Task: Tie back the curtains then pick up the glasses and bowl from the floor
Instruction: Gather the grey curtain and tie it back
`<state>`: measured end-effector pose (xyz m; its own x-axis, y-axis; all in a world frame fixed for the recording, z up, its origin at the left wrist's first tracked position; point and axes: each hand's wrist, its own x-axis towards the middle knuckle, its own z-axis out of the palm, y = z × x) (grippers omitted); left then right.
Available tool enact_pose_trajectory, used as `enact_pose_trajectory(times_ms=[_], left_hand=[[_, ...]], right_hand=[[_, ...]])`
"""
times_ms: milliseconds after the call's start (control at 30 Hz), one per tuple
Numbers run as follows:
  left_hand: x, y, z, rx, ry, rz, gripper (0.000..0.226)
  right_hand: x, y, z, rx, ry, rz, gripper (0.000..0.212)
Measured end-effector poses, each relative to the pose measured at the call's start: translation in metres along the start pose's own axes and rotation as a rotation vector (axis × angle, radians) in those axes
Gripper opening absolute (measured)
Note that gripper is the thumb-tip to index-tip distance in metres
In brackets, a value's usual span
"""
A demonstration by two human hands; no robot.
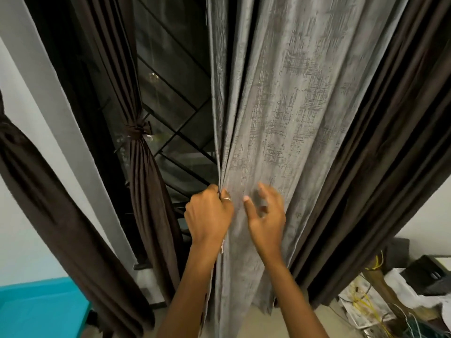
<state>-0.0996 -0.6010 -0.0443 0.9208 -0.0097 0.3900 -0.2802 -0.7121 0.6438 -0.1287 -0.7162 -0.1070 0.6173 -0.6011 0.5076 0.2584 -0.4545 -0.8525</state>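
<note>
Grey curtain [280,123], hanging centre before the window, soft and likely slippery: left hand [207,215] clenches its gathered leading edge, right hand [266,215] spread open alongside; best bunched mid-height.

Floor [324,318]: pale, smooth; only a narrow strip shows, low in the head view, from about 6 to 4 o'clock.
Grey curtain [280,118]: its hem hangs down to the floor at 6 o'clock (whether it touches cannot be told).
Dark brown curtain [380,147]: its lower edge comes down near the floor at about 5 o'clock.
Wire clutter [366,303]: at 4 o'clock, yellow and white wires and pale sheets heaped on the floor.
Black crate [429,276]: at 4 o'clock, set atop the clutter.
Teal surface [41,311]: at 8 o'clock, flat and bare (a bed or table, unclear).
</note>
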Motion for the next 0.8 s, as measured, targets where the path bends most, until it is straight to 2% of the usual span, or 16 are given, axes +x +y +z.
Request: enact_pose_trajectory(times_ms=[100, 200, 267, 333, 367, 433, 467, 500, 533, 667, 800], left_hand=[[0.004, -0.009, -0.005, -0.016, 0.002, 0.036, 0.048], [0.009, -0.017, -0.006, -0.046, -0.02, 0.051, 0.051], [0.011, -0.021, -0.007, -0.074, -0.02, 0.066, 0.053], [0.014, -0.024, -0.007, -0.086, -0.025, 0.071, 0.054], [0.016, -0.027, -0.007, -0.088, -0.03, 0.068, 0.054], [0.02, -0.032, -0.007, -0.093, -0.038, 0.071, 0.054], [0.021, -0.033, -0.008, -0.097, -0.034, 0.075, 0.054], [0.023, -0.035, -0.008, -0.104, -0.03, 0.08, 0.054], [0.024, -0.037, -0.008, -0.11, -0.027, 0.085, 0.055], [0.024, -0.042, -0.006, -0.129, -0.017, 0.094, 0.057], [0.02, -0.043, -0.002, -0.167, -0.023, 0.137, 0.059]], right_hand=[[0.035, 0.009, -0.026, -0.102, 0.188, 0.184, 0.071], [0.071, 0.014, -0.047, -0.163, 0.159, 0.244, 0.092], [0.089, 0.018, -0.056, -0.14, 0.078, 0.281, 0.097], [0.101, 0.022, -0.064, -0.111, -0.033, 0.313, 0.087], [0.106, 0.025, -0.065, -0.117, -0.076, 0.317, 0.073], [0.109, 0.029, -0.069, -0.205, -0.068, 0.268, 0.023], [0.107, 0.029, -0.07, -0.257, -0.037, 0.225, 0.021], [0.103, 0.03, -0.069, -0.302, -0.009, 0.173, 0.036], [0.097, 0.03, -0.068, -0.321, 0.022, 0.143, 0.042], [0.068, 0.026, -0.057, -0.353, 0.136, 0.112, 0.03], [0.044, 0.013, -0.041, -0.359, 0.094, 0.015, 0.028]])
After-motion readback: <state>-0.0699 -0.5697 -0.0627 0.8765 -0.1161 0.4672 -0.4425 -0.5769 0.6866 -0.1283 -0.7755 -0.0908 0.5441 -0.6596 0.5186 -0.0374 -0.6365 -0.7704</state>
